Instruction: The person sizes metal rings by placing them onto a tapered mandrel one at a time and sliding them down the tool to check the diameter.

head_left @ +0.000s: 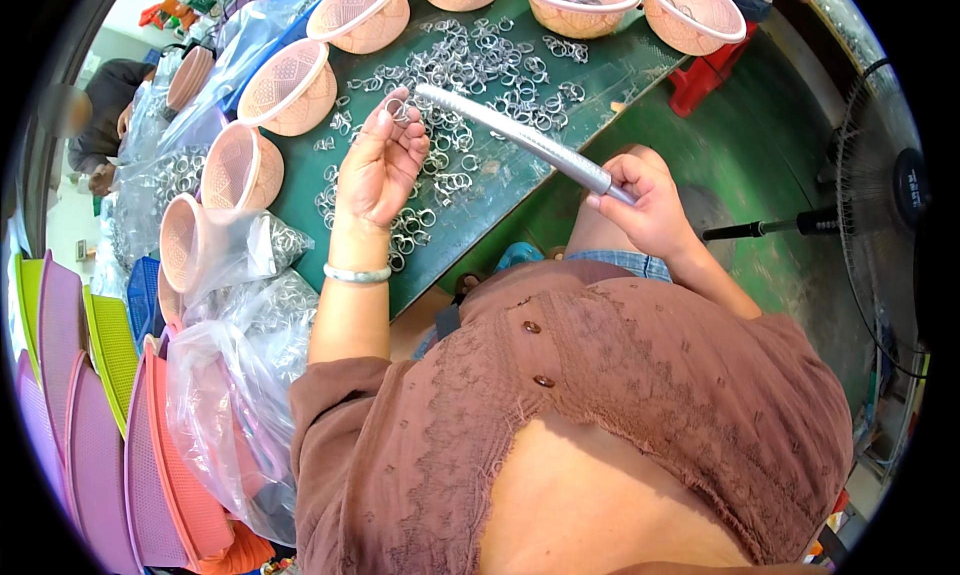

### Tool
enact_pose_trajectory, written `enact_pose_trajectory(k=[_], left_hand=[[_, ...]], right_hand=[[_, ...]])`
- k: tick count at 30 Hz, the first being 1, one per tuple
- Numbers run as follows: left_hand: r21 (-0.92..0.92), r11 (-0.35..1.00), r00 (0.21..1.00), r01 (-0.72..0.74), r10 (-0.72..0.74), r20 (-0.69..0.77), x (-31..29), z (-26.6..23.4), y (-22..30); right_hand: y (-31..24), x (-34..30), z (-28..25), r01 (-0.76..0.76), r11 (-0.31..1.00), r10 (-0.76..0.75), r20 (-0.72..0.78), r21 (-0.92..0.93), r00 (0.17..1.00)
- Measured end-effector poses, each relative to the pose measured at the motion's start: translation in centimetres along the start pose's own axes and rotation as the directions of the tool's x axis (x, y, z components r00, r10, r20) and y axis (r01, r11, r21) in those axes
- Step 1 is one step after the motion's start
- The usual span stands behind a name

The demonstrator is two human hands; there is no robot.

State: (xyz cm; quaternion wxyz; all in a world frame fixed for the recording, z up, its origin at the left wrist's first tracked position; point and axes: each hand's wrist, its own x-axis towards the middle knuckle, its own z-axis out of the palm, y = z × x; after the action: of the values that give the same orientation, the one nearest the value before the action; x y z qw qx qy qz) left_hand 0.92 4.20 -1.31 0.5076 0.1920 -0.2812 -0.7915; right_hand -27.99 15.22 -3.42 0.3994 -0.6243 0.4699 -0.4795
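Note:
My left hand (pixel 384 167) is raised over the table, palm up, pinching a small silver ring (pixel 397 111) between thumb and fingertips. The handle end of a long tapered metal ring mandrel (pixel 525 135) is wrapped in my right hand (pixel 644 201). Its narrow tip points left and ends close to the held ring, apart from it as far as I can see. Beneath and beyond both lies a loose heap of silver rings (pixel 475 60), with more scattered near my left wrist.
Pink plastic baskets (pixel 288 87) curve around the green table's (pixel 480 210) far and left edges. Clear bags of rings (pixel 255 305) and stacked coloured baskets (pixel 100 435) stand left. A red stool (pixel 708 80) and a black fan (pixel 890 185) are on the right. Another person (pixel 108 110) sits far left.

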Motion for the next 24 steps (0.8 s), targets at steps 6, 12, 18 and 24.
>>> enact_pose_trajectory(k=[6, 12, 18, 24], left_hand=[[0.087, 0.996, 0.996, -0.003, -0.004, 0.087, -0.1, 0.4, -0.4], [0.423, 0.905, 0.995, -0.044, 0.001, 0.101, -0.9, 1.5, -2.5], [0.317, 0.944, 0.992, -0.094, 0.062, 0.11, -2.1, 3.2, -4.8], [0.352, 0.929, 0.99, -0.113, 0.073, 0.124, -2.5, 2.9, -4.4]], right_hand=[[-0.9, 0.3, 0.0, 0.121, 0.971, -0.116, 0.036, -0.205, 0.993], [-1.5, 0.8, 1.1, 0.218, 0.945, -0.219, 0.023, -0.245, 0.975], [-1.8, 1.8, 2.3, 0.366, 0.856, -0.398, -0.015, -0.366, 0.917], [-2.1, 1.8, 2.6, 0.376, 0.828, -0.411, 0.005, -0.415, 0.912]])
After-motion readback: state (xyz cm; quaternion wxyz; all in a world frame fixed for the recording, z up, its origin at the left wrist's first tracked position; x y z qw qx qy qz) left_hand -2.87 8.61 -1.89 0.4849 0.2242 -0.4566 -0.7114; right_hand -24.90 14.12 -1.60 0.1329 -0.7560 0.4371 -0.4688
